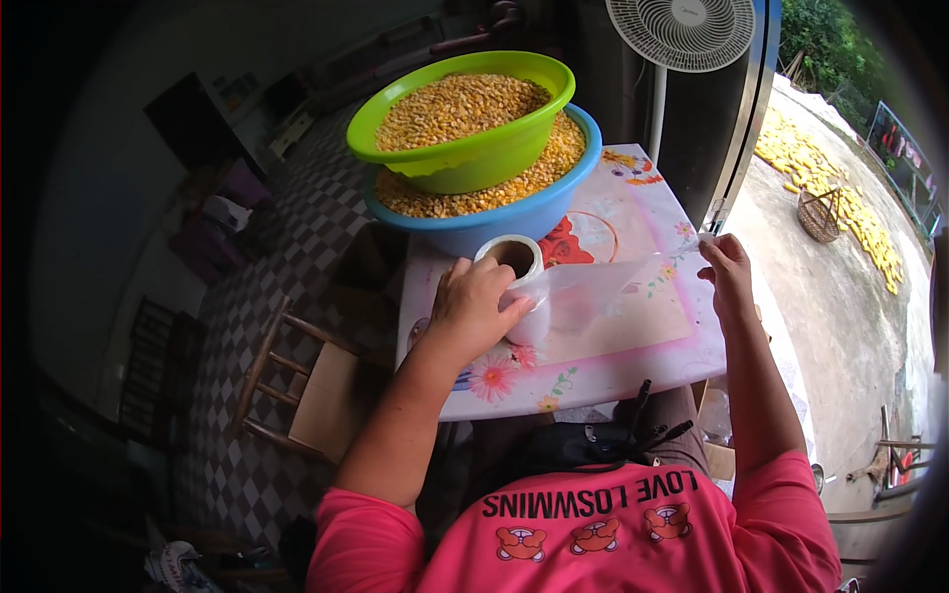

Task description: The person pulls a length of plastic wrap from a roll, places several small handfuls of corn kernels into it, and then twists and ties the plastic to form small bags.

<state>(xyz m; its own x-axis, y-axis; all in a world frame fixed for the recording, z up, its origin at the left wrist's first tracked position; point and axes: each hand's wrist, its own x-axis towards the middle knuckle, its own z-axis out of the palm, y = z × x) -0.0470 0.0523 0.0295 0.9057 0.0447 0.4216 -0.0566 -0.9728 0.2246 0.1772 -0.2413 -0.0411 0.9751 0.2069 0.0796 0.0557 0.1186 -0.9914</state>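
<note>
A roll of clear plastic (535, 317) stands upright on the table, its brown cardboard core facing up. My left hand (478, 300) grips the roll from its left side, fingers over the rim and thumb across the front. From the roll a translucent plastic strip (593, 285) stretches to the right above the tabletop. My right hand (726, 267) pinches the strip's free end between thumb and fingers near the table's right edge. Behind the roll sits a blue basin (511, 226) of dried corn kernels (474, 200), and a green basin (474, 163), also full of kernels, rests tilted on top of it.
A floral tablecloth (630, 333) covers the table. At the left stands a wooden chair (285, 378) on a checkered floor (230, 474). A white fan (682, 33) rises behind the table. Outside on the right, corn cobs (801, 159) lie spread on concrete beside a wicker basket (818, 216).
</note>
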